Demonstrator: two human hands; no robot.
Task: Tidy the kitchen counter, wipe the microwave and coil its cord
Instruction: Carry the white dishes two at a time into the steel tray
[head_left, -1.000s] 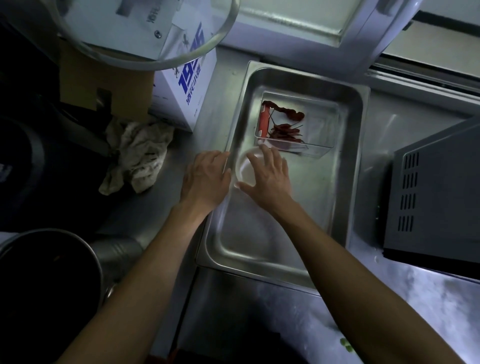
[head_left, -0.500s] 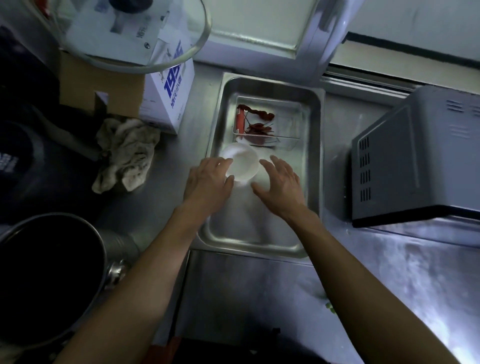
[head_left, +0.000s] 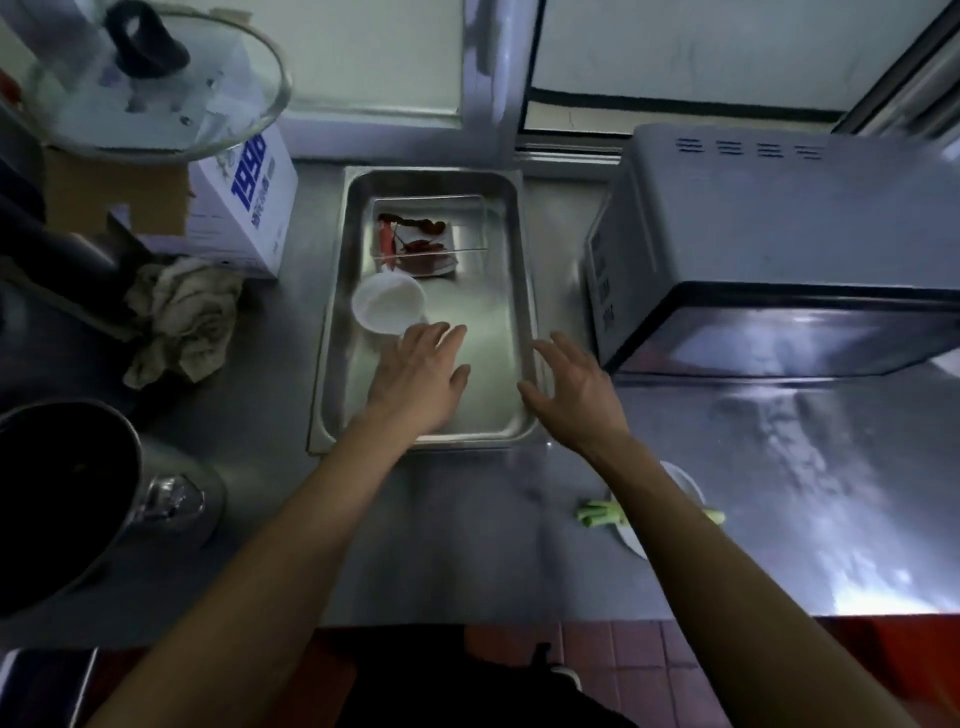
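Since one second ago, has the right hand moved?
Yes. The right hand left the small white bowl and moved right, over the right rim of the metal tray, toward the microwave.

Grey microwave (head_left: 779, 249) – upright on steel counter (head_left: 519, 545), right side.

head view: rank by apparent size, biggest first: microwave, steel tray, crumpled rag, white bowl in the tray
1. microwave, largest by far, and cut off by the right edge of the frame.
2. steel tray.
3. crumpled rag.
4. white bowl, clearly smallest.

All sit at similar depth on the counter, so the order looks safe.
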